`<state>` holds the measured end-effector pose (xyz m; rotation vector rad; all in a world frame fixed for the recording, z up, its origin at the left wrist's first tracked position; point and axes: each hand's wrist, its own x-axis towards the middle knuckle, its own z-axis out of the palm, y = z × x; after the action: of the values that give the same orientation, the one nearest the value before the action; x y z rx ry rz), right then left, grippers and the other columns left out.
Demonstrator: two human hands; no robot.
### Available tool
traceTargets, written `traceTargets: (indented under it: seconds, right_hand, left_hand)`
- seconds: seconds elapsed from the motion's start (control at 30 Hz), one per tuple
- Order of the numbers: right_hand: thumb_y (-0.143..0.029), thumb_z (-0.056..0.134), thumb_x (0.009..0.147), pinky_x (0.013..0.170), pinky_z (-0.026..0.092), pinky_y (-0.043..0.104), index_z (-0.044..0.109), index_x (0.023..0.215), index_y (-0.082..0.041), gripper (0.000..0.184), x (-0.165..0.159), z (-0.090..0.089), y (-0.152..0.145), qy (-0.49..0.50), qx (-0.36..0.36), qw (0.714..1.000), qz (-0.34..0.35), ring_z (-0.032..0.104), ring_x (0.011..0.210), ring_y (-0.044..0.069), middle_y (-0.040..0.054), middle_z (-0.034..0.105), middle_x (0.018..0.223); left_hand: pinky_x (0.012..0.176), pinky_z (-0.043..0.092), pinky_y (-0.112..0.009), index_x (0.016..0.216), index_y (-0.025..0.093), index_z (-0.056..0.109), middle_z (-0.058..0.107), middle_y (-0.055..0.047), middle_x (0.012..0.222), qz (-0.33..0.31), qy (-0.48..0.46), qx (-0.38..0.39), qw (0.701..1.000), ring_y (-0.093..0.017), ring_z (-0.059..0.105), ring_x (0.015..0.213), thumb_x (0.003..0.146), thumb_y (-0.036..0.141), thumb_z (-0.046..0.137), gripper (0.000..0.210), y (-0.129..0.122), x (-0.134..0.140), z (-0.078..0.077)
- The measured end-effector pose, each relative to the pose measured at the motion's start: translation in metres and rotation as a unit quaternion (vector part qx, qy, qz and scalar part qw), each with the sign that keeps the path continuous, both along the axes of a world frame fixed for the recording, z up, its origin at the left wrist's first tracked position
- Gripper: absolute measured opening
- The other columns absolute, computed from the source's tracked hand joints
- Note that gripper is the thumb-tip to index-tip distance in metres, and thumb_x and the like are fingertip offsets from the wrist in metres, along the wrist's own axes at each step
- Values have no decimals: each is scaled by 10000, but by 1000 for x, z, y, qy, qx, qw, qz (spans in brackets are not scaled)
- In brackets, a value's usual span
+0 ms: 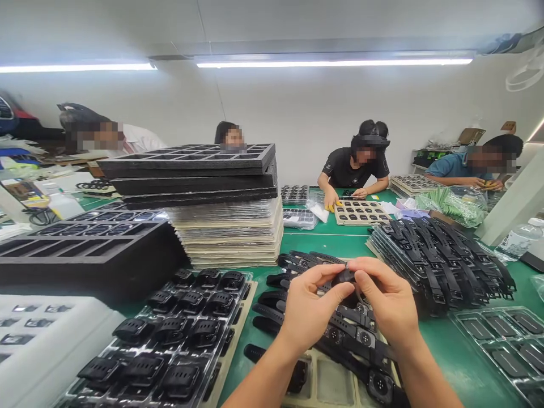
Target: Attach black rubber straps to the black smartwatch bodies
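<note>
My left hand (309, 309) and my right hand (387, 300) meet above the table, thumbs and forefingers pinched on a small black smartwatch (343, 277). Fingers cover much of it, so its exact side and strap are hard to make out. Beneath my hands, several black smartwatches with straps (365, 338) lie face down in slanting rows, their round back sensors showing. They rest over a beige compartment tray (312, 381). One more watch (298, 375) sits in that tray, close to my left wrist.
To the left are clear trays of curled watches (202, 331), white foam (55, 345) and a black foam box (127, 255). Behind rises a tall tray stack (229, 232) topped with black foam. Strapped watches (446, 255) pile up at right. Co-workers (357, 170) sit across the green table (327, 242).
</note>
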<state>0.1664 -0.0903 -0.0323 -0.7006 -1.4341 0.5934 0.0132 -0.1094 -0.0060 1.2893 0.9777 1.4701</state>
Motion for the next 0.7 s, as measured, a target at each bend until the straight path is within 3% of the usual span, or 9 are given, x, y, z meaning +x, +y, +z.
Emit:
traceTargets:
  seconds: [0.17,0.3,0.37,0.47,0.53,0.6,0.7]
  right_hand:
    - [-299,743,931,877,614,372,851,958,-321,114,0,3,1,-49,0,999,22,741,974,237,42,813,994]
    - [-428,654,992,993,558,403,816,1134,-326,238,-7,2,-3,-45,-45,997,35,686,1135,253,53,771,1198]
    - [-503,624,999,926,569,362,784,1212,-324,321,-9,2,-5,-25,-96,994,51,692,1061,234,52,760,1218]
    - [-598,629,966,605,526,256,789,1174,-280,412,-6,6,-8,30,-185,978,96,620,677,156,37,757,889]
    - [-649,633,939,497,445,229,796,1110,-240,472,-1,10,-9,57,-237,959,146,515,553,130,0,645,665]
    - [-664,637,925,474,415,222,792,1077,-219,495,2,14,-11,64,-272,944,177,480,526,126,-27,559,578]
    - [-505,785,854,567,475,240,787,1075,-236,348,3,19,-12,28,-274,949,153,551,604,132,-15,662,711]
  left_hand:
    - [890,618,-326,943,164,819,826,-94,985,-1,8,23,1000,-264,775,954,749,171,811,194,2,0,-1]
    - [915,603,-309,1089,181,789,801,-96,1091,-3,61,67,996,-242,754,1016,857,225,749,239,1,-4,-5]
    - [924,596,-315,1199,200,761,772,-104,1166,-6,131,133,982,-235,728,1060,923,261,695,291,1,-9,-6]
    - [904,591,-327,1289,227,719,765,-97,1163,-23,233,257,938,-217,691,1044,997,262,606,315,4,-19,-7]
    - [905,580,-351,1233,239,740,775,-85,1145,0,289,333,897,-213,666,1007,1014,249,589,267,8,-23,-6]
    - [888,574,-368,1153,228,756,779,-84,1110,51,332,415,846,-215,638,965,1011,241,599,211,12,-24,-7]
    - [803,588,-362,1191,156,705,772,-112,1024,125,362,523,761,-219,622,901,1007,135,562,234,16,-21,-11]
